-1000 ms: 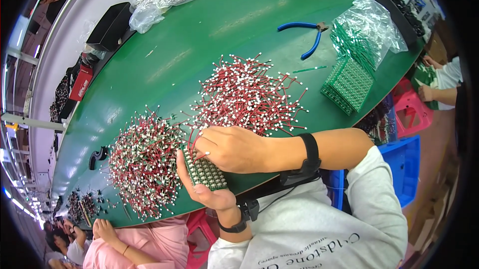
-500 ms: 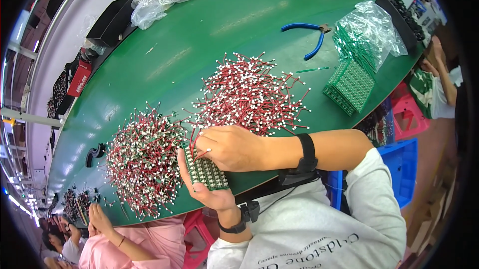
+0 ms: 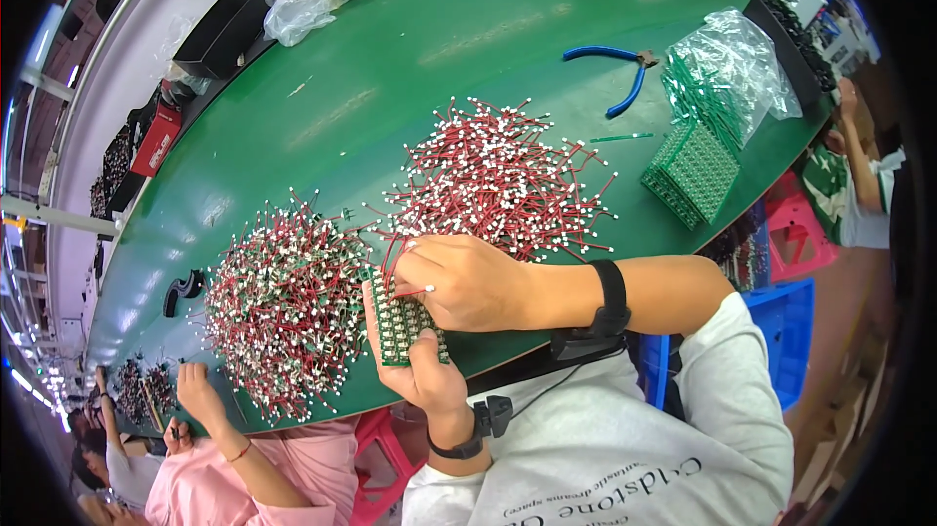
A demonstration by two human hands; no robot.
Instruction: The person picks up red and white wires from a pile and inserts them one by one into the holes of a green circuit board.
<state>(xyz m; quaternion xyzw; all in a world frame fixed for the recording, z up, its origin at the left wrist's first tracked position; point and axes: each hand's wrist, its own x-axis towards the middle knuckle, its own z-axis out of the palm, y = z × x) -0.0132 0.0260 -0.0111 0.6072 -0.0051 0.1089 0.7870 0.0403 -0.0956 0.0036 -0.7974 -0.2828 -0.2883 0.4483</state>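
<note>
My left hand (image 3: 436, 384) grips a green circuit board panel (image 3: 395, 331) dotted with rows of small white and metal parts, its thumb lying across the panel's face. Just above it, my right hand (image 3: 473, 282) is closed around red wires with white plug ends; one white-tipped end pokes out below the fingers. Those fingertips are at the panel's upper part and largely hidden by the hand. Beyond my right hand spreads a heap of red wires (image 3: 498, 170) with white connectors. Left of the panel lies a bigger heap of red wires with small green boards among them (image 3: 283, 311).
Blue-handled cutters (image 3: 625, 87) lie at the back right, near a thin green strip (image 3: 621, 138). A stack of green panels (image 3: 693, 175) stands beside a clear plastic bag (image 3: 732, 67). Black bins line the far edge. A co-worker in pink (image 3: 264, 477) sits at my left.
My left thumb has moved onto the panel's face, and the panel has tilted slightly. My right hand has shifted a little to the right. The co-worker's hands have moved apart.
</note>
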